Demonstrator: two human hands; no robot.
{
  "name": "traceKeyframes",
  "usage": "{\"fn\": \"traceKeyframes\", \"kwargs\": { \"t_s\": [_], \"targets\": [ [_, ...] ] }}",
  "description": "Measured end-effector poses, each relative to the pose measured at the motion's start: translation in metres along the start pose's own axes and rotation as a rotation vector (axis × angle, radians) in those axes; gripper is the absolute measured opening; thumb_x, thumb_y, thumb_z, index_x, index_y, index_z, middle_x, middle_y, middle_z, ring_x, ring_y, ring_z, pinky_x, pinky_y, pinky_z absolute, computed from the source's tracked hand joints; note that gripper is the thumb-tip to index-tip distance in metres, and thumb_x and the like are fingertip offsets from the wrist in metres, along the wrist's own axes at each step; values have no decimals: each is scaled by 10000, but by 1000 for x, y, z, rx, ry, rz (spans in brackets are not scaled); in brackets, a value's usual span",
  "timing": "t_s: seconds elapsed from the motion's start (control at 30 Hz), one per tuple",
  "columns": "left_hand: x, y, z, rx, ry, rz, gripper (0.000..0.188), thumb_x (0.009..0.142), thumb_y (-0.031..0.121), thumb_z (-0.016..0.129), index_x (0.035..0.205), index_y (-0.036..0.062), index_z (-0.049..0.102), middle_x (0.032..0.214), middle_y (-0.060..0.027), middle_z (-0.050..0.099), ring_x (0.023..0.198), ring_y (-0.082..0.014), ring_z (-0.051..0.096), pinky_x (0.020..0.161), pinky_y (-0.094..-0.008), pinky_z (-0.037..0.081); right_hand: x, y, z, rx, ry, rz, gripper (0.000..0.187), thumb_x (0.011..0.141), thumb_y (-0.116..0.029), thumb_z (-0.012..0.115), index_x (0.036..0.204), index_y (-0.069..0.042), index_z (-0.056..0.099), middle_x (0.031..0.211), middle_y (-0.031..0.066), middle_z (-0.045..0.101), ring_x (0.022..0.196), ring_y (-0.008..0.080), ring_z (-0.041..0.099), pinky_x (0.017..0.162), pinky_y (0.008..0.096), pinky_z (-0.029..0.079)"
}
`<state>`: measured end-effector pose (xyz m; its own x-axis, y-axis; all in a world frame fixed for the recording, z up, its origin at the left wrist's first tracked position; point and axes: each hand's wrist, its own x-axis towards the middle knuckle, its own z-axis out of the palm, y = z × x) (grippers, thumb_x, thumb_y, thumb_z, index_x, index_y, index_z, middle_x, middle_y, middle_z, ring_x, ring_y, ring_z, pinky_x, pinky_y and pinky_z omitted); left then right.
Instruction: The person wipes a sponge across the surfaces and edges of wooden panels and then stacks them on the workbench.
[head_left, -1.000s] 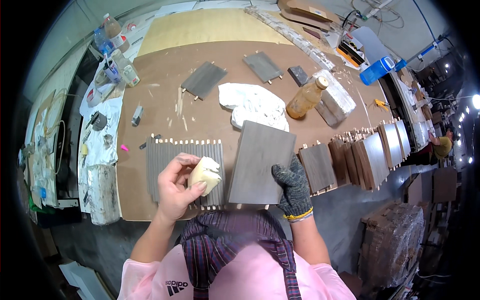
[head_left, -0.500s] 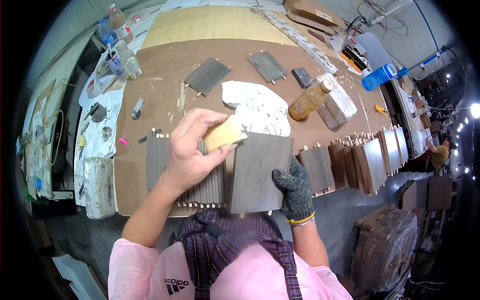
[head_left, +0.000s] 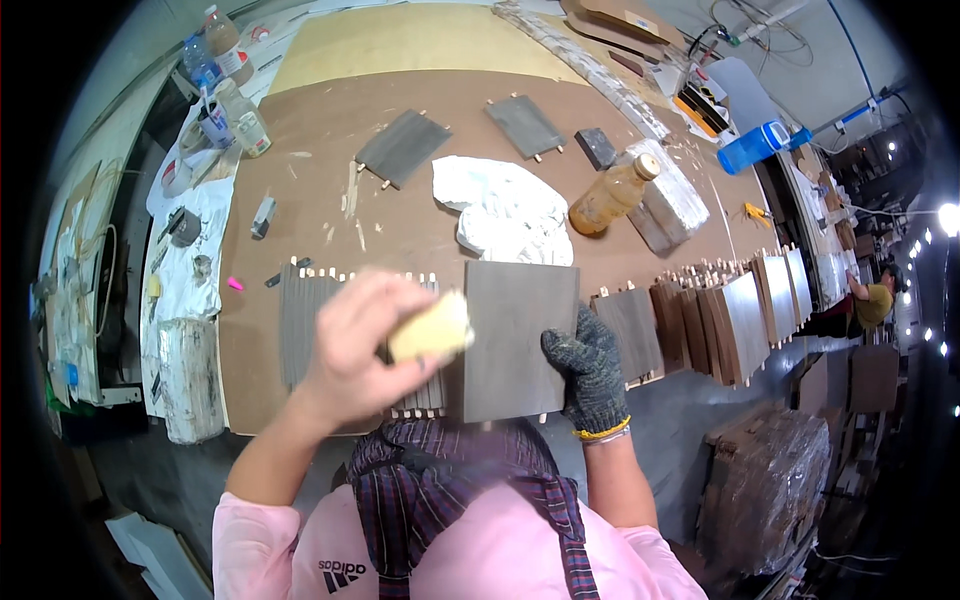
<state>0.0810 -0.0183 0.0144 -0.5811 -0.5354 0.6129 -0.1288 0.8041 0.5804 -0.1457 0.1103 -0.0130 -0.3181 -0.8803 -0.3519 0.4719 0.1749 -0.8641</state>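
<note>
A yellow sponge (head_left: 432,328) is pinched in my bare left hand (head_left: 365,345), which is a little blurred. It is at the left edge of a grey wood-grain panel (head_left: 518,340); whether they touch I cannot tell. My right hand (head_left: 588,370), in a dark knitted glove with a yellow cuff, grips that panel by its right side, thumb on its face. The panel is tilted up, with small pegs at its lower end. Behind it lies a crumpled white cloth (head_left: 510,215). Partly hidden by my left arm stands a row of grey panels (head_left: 305,325) with pale dowels.
Two loose grey panels (head_left: 404,148) lie farther back. A bottle of amber liquid (head_left: 612,195) stands by a wrapped block (head_left: 665,205) and a dark block (head_left: 596,148). More doweled panels (head_left: 735,315) stand at the right. Bottles (head_left: 240,118) crowd the far left. A co-worker (head_left: 875,300) is at far right.
My left hand with the sponge has moved left and down, from the panel's upper left corner to its left edge. The right hand still holds the panel, which has turned slightly.
</note>
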Motion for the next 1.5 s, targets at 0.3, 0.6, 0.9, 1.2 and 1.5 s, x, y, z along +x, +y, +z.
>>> {"fn": "traceKeyframes", "kwargs": {
  "t_s": [0.3, 0.6, 0.9, 1.2, 1.5],
  "targets": [
    [-23, 0, 18, -29, -143, 46, 426, 644, 125, 815, 1026, 6, 670, 910, -124, 661, 780, -290, 645, 662, -377, 533, 5, -7, -2, -25, 21, -61, 577, 839, -156, 722, 1351, 49, 549, 1160, 124, 674, 994, 185, 667, 855, 323, 564],
    [-22, -4, 18, -18, 22, -39, 479, 619, 92, 809, 1060, -5, 649, 933, -146, 650, 795, -308, 625, 691, -384, 513, 15, -8, 1, -70, 76, -84, 502, 850, -128, 672, 1310, 51, 581, 1128, 112, 682, 990, 179, 655, 882, 329, 544],
    [-51, 8, 13, -66, -138, -22, 411, 619, 112, 813, 998, 12, 688, 921, -110, 676, 761, -281, 649, 631, -364, 538, 23, -8, -17, -46, 59, -120, 573, 844, -108, 673, 1373, 57, 527, 1225, 129, 648, 1074, 226, 655, 948, 359, 535],
    [-51, 1, 13, -59, -77, -46, 401, 627, 111, 791, 991, -11, 675, 912, -149, 672, 766, -311, 646, 670, -379, 525, 14, -11, -5, -33, 108, -154, 563, 835, -99, 659, 1360, 58, 533, 1216, 131, 651, 1072, 227, 656, 942, 359, 540],
    [-9, -7, 13, 50, 119, -50, 452, 635, 73, 788, 1051, -23, 640, 969, -170, 655, 840, -320, 639, 729, -375, 521, -6, 7, 8, -119, 10, -136, 571, 841, -202, 717, 1323, 63, 563, 1159, 107, 674, 1031, 177, 634, 897, 326, 525]
  ]
}}
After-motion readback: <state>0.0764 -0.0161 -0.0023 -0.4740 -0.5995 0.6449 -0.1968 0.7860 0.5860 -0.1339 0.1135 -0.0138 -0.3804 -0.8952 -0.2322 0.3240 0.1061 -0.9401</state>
